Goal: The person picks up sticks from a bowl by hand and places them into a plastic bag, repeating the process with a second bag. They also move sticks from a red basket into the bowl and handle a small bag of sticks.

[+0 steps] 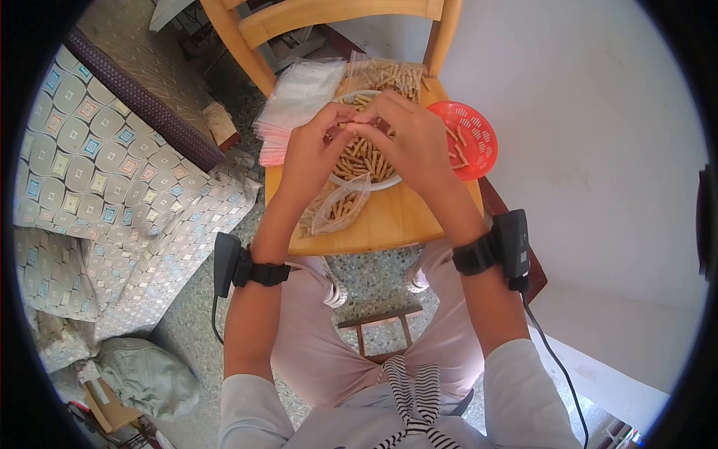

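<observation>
Both hands meet over a white bowl (385,182) full of short tan sticks (364,159) on a wooden chair seat (389,221). My left hand (313,153) and my right hand (410,138) pinch something small between their fingertips above the bowl; what it is cannot be made out. A small clear bag (340,206) partly filled with sticks lies on the seat just below the left hand. Both wrists wear black devices.
A red plastic basket (471,138) with a few sticks sits right of the bowl. A stack of clear bags (295,101) lies left, more bagged sticks (389,75) behind. A patterned sofa (97,172) stands left, a white wall right, a small stool (381,329) between my knees.
</observation>
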`<act>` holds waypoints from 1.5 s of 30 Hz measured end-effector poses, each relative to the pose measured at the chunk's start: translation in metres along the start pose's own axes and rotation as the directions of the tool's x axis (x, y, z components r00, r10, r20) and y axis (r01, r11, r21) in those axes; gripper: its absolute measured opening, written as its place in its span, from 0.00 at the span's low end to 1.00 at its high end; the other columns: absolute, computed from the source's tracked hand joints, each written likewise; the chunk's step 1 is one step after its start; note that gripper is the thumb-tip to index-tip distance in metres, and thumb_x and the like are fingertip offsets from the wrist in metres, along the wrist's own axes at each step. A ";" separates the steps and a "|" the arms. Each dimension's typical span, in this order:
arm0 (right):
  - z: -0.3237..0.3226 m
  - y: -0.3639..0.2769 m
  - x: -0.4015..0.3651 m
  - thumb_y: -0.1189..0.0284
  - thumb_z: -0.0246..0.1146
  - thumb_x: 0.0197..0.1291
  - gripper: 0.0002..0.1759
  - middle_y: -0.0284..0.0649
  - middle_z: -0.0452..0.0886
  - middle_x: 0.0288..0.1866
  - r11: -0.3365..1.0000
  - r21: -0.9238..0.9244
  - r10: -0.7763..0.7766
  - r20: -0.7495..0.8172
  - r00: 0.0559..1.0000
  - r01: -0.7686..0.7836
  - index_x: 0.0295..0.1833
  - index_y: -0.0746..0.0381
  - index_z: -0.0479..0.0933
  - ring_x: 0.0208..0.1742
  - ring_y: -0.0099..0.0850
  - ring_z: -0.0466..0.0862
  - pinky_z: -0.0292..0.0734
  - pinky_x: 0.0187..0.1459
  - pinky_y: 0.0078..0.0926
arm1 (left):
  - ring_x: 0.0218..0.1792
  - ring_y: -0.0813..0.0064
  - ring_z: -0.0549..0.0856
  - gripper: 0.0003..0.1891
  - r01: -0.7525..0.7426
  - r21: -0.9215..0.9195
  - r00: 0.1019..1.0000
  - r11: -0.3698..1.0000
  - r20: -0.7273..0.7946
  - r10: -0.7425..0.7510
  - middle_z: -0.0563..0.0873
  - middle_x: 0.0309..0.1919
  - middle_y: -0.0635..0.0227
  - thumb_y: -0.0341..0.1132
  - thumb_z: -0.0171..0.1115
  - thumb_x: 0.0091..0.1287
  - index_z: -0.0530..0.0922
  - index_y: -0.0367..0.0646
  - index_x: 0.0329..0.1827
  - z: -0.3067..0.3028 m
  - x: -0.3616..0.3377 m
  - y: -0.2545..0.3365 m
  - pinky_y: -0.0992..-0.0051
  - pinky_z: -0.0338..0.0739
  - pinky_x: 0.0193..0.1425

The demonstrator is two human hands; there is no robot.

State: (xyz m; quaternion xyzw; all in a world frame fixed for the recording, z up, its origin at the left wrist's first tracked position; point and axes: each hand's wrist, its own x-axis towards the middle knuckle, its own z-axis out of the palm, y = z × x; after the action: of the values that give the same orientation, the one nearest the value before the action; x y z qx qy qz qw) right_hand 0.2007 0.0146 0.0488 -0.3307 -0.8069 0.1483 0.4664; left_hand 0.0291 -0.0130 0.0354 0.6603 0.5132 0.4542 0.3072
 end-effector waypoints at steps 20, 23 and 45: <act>0.004 0.026 -0.015 0.49 0.65 0.62 0.24 0.44 0.85 0.40 0.899 -0.223 0.412 0.725 0.553 -0.377 0.48 0.59 0.85 0.40 0.40 0.85 0.78 0.43 0.34 | 0.47 0.78 0.83 0.06 0.250 -0.083 0.829 0.965 0.534 -0.169 0.85 0.45 0.68 0.29 0.68 0.65 0.83 0.38 0.43 -0.062 -0.009 0.006 0.76 0.76 0.55; -0.003 0.005 -0.002 0.47 0.66 0.60 0.25 0.44 0.86 0.36 0.885 -0.243 0.438 0.723 0.534 -0.397 0.50 0.57 0.86 0.40 0.39 0.85 0.78 0.43 0.35 | 0.44 0.76 0.84 0.07 -0.017 0.029 0.855 0.999 0.519 0.000 0.86 0.45 0.72 0.35 0.70 0.63 0.84 0.42 0.39 -0.059 -0.017 -0.001 0.75 0.76 0.50; 0.015 -0.016 0.002 0.59 0.62 0.60 0.15 0.46 0.84 0.32 0.938 0.198 0.158 0.486 0.860 -0.284 0.42 0.60 0.82 0.37 0.47 0.85 0.78 0.38 0.41 | 0.33 0.81 0.79 0.11 0.031 0.097 0.973 0.995 0.226 -0.053 0.85 0.33 0.68 0.27 0.58 0.69 0.84 0.43 0.52 -0.078 -0.033 0.001 0.78 0.74 0.41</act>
State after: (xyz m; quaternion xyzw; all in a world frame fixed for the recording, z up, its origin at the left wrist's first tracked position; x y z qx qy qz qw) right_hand 0.1805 0.0053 0.0512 -0.3120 -0.8240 0.3813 0.2798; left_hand -0.0436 -0.0494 0.0579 0.7106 0.5090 0.3443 0.3426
